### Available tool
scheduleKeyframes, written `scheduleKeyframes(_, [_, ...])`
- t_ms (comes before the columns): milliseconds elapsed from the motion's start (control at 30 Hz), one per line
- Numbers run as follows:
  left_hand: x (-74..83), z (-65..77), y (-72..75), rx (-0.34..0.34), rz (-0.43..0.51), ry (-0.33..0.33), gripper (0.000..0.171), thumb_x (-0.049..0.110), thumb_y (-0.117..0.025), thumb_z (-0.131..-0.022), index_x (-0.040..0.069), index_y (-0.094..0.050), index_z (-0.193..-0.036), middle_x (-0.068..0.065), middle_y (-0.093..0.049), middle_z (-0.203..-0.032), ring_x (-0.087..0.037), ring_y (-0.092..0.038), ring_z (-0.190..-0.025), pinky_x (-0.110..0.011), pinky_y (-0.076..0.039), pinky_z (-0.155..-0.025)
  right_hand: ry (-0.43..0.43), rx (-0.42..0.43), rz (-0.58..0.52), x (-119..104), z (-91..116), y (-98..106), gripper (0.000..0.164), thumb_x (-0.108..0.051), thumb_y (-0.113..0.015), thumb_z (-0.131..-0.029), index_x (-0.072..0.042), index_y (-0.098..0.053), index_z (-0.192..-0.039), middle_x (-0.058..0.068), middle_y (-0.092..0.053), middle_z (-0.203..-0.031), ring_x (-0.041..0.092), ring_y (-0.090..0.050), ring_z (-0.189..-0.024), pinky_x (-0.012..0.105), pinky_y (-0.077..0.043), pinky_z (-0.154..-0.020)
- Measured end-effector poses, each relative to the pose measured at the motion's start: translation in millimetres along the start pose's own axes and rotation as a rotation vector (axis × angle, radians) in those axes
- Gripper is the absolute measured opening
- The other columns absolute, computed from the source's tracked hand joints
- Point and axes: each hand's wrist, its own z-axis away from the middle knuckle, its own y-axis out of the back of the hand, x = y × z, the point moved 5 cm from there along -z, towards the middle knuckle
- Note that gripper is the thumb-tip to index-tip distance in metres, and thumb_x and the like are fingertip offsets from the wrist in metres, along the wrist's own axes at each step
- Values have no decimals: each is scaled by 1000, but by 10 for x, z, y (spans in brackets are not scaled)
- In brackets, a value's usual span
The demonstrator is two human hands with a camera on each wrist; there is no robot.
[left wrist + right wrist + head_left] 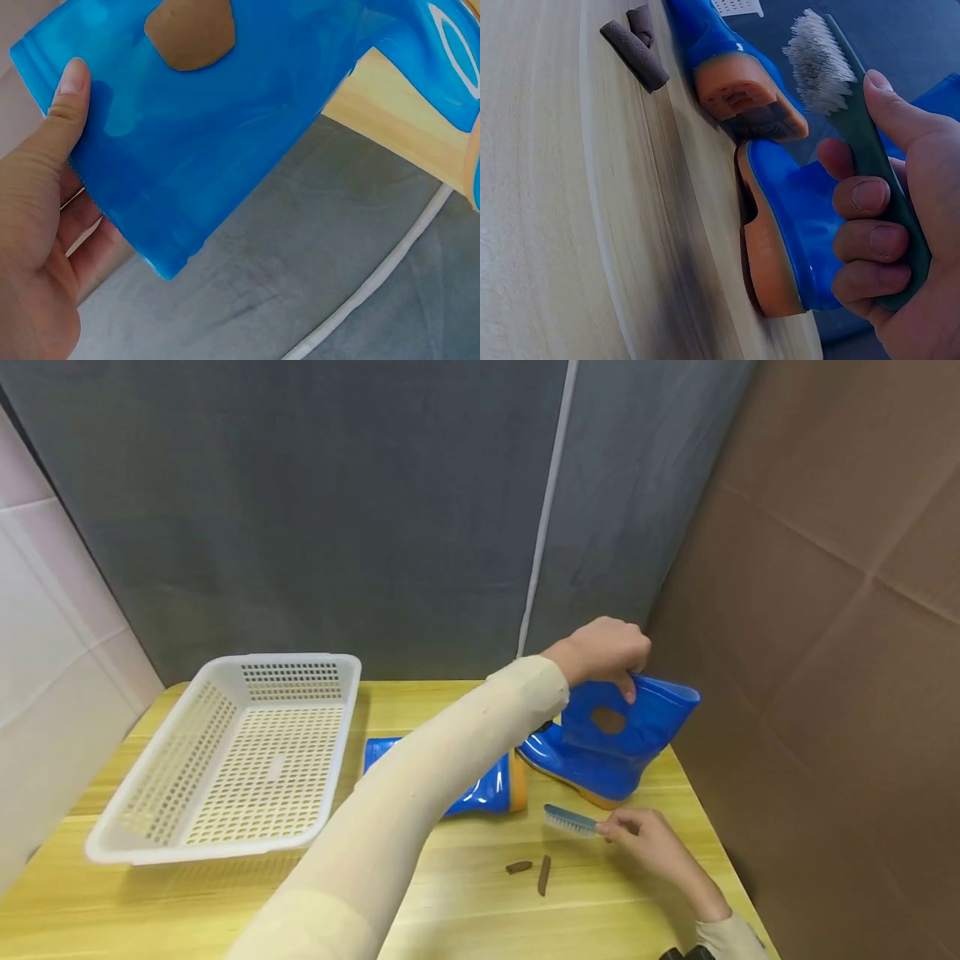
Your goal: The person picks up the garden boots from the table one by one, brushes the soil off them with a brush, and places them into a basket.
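A blue rain boot (592,760) with an orange sole stands on the table at the right, a flat brown patch (608,720) on its shaft. My left hand (606,650) pinches the boot's top rim, thumb outside and fingers behind it. In the right wrist view my right hand (900,217) grips the green handle of a scrub brush (866,139) with white bristles. That brush (570,820) is just in front of the boot, apart from it. A second blue boot (487,789) lies on its side to the left, partly hidden behind my left arm.
Two brown stick-like pieces (543,875) lie on the wooden table (480,918) in front of the boots. A white perforated plastic basket (341,760) stands at the left. A grey wall (337,527) rises behind, and a brown covering (840,652) bounds the right side.
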Motion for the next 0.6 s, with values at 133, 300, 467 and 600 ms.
scheduleKeyframes(133, [10,-17,16,19,4,29,31,52,-73,-75,27,-79,-92,9,-66,-72,-7,-63,-73,-16,-56,-83,-12,-15,-14,3,29,-25,35,-38,-63,-95,-7,-70,-82,10,-64,-77,2,-46,-64,22,-43,-57])
scheduleKeyframes(300, [30,-48,83,23,35,64,35,46,-74,-80,26,-76,-108,8,-73,-89,-7,-67,-82,-21,-57,-89,-21,-17,-16,17,55,-54,34,-39,-63,-95,-8,-70,-82,10,-66,-78,2,-46,-64,21,-43,-58])
scheduleKeyframes(467, [63,-53,203,30,102,83,33,41,-74,-81,24,-75,-109,7,-74,-90,-7,-68,-82,-21,-58,-87,-23,-8,-15,11,63,-62,34,-40,-63,-95,-10,-70,-81,2,-68,-80,2,-49,-66,20,-42,-60])
scheduleKeyframes(600, [53,-35,283,70,188,111,31,38,-73,-83,22,-75,-109,5,-73,-89,-7,-67,-80,-19,-58,-84,-18,-16,-13,-3,68,-62,34,-41,-63,-95,-10,-71,-81,0,-68,-80,2,-49,-65,20,-42,-58])
